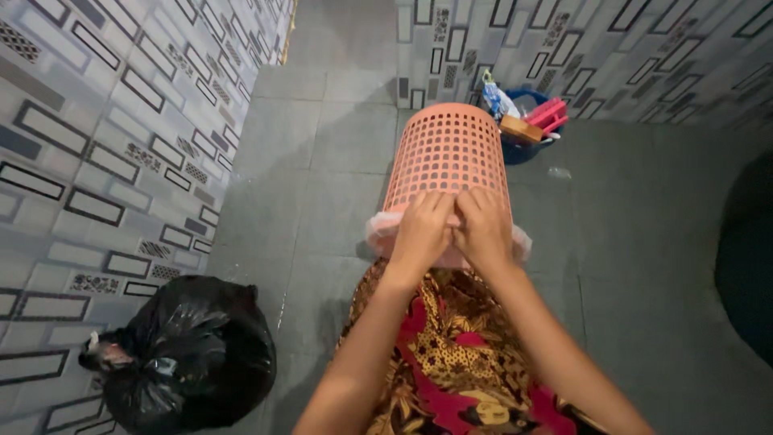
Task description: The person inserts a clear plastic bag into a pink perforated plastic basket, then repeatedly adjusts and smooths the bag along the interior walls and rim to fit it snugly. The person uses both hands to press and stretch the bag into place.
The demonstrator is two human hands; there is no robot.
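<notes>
Basket tipped, base pointing away

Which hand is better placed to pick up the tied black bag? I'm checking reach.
Left, probably. The black bag lies on the floor on the left hand side; the right hand is farther.

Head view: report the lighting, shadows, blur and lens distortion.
Head view: light is dim and even, fading toward the right edge, where a dark shape sits; the orange basket and both hands, left hand and right hand, are reasonably sharp; the black bag shows small glossy highlights; the wide lens splays the tiled walls outward.
</notes>
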